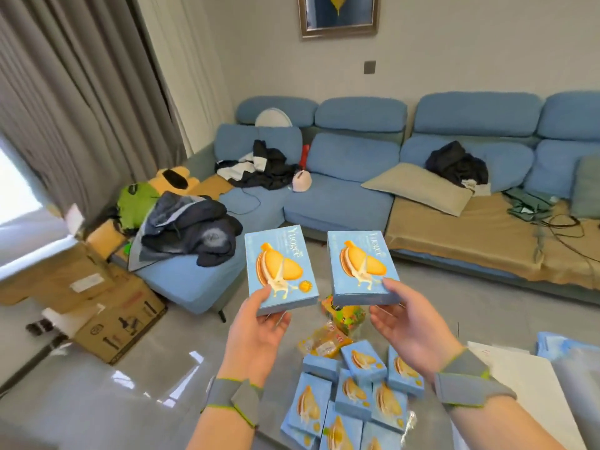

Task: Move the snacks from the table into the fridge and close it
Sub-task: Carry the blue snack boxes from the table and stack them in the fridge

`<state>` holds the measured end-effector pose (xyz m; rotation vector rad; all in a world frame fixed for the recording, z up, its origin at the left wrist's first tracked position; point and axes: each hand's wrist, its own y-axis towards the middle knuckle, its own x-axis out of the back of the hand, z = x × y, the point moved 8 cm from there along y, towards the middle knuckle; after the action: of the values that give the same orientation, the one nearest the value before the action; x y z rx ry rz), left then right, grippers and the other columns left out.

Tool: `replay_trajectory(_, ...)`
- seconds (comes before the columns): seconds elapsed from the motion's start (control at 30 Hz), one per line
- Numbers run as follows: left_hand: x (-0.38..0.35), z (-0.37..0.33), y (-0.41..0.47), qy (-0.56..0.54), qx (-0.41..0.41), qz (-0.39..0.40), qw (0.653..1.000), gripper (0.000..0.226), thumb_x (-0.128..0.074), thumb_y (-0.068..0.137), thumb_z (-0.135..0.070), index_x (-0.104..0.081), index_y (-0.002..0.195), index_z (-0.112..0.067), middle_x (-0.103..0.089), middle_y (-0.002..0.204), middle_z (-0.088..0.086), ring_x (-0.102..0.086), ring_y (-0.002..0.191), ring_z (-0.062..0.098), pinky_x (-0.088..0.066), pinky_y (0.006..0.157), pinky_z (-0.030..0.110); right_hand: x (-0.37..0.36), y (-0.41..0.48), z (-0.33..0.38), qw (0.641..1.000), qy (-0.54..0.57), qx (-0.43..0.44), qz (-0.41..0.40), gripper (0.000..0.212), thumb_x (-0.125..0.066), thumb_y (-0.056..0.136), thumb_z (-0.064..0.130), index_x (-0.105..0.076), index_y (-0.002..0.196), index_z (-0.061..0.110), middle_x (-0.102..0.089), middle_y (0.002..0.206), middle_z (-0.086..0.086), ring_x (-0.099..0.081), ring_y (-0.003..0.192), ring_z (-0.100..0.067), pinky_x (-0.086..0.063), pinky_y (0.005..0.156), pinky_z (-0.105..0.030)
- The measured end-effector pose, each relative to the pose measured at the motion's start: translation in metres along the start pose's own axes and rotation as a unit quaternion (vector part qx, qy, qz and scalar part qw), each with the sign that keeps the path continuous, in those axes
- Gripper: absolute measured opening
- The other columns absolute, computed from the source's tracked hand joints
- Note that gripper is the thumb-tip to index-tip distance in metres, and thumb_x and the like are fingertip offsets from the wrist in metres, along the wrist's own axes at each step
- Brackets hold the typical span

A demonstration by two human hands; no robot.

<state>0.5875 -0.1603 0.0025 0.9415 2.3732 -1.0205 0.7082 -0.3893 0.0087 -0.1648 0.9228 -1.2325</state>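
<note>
My left hand (259,332) grips a blue snack box (279,267) by its near end, thumb on top and fingers underneath. My right hand (409,323) holds a second, identical blue snack box (362,264) the same way. Both boxes are lifted in front of me, flat and side by side, above the table (97,401). Below them several more blue snack boxes (354,394) lie heaped on the table. Beyond the heap lie a yellow snack bag (324,342) and a colourful packet (345,315). No fridge is in view.
A blue corner sofa (357,177) with clothes and a beige pillow (418,188) fills the far side. Cardboard boxes (120,319) lie on the floor at the left, below grey curtains (74,102). White paper (506,362) and a blue pack (565,345) lie at the right.
</note>
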Motion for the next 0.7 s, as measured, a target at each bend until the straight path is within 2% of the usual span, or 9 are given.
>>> replay_trajectory(0.13, -0.006, -0.015, -0.051, -0.001, -0.044, -0.016, 0.999, 0.036, -0.069, 0.094, -0.016, -0.066, 0.129, -0.009, -0.073, 0.125, 0.015, -0.069, 0.105, 0.028, -0.054, 0.092, 0.042, -0.007, -0.021, 0.001, 0.999, 0.009, 0.007, 0.048, 0.022, -0.072, 0.092, 0.022, -0.069, 0.111, 0.011, -0.068, 0.08, -0.006, -0.061, 0.072, -0.022, -0.052, 0.073, -0.033)
replay_trajectory(0.27, 0.009, -0.028, -0.107, -0.007, -0.109, -0.058, 0.992, 0.035, -0.07, 0.093, -0.016, -0.066, 0.127, -0.009, -0.072, 0.128, 0.017, -0.067, 0.117, 0.032, -0.049, 0.105, 0.046, -0.022, -0.042, -0.012, 0.994, -0.013, -0.009, 0.108, 0.027, -0.073, 0.092, 0.022, -0.068, 0.115, 0.009, -0.063, 0.091, -0.009, -0.059, 0.073, -0.022, -0.052, 0.075, -0.034)
replay_trajectory(0.5, 0.054, -0.061, -0.18, -0.046, -0.178, -0.114, 0.976, 0.038, -0.07, 0.093, -0.017, -0.066, 0.13, -0.01, -0.074, 0.126, 0.015, -0.068, 0.116, 0.031, -0.052, 0.097, 0.043, -0.074, -0.073, -0.05, 0.981, -0.04, -0.038, 0.187, 0.033, -0.076, 0.088, 0.026, -0.07, 0.117, 0.01, -0.066, 0.089, -0.007, -0.062, 0.072, -0.021, -0.052, 0.082, -0.036)
replay_trajectory(0.6, 0.086, -0.082, -0.214, -0.066, -0.216, -0.133, 0.965, 0.037, -0.07, 0.094, -0.018, -0.067, 0.13, -0.01, -0.074, 0.125, 0.015, -0.068, 0.115, 0.03, -0.052, 0.099, 0.043, -0.11, -0.101, -0.072, 0.97, -0.068, -0.054, 0.229, 0.036, -0.076, 0.089, 0.026, -0.069, 0.12, 0.011, -0.065, 0.096, -0.008, -0.061, 0.073, -0.021, -0.052, 0.085, -0.037)
replay_trajectory(0.7, 0.125, -0.102, -0.241, -0.082, -0.241, -0.149, 0.955, 0.038, -0.069, 0.094, -0.019, -0.067, 0.131, -0.011, -0.073, 0.127, 0.014, -0.067, 0.117, 0.029, -0.049, 0.104, 0.043, -0.146, -0.128, -0.097, 0.959, -0.082, -0.055, 0.265, 0.036, -0.075, 0.089, 0.027, -0.07, 0.121, 0.011, -0.067, 0.094, -0.008, -0.061, 0.073, -0.02, -0.052, 0.085, -0.038)
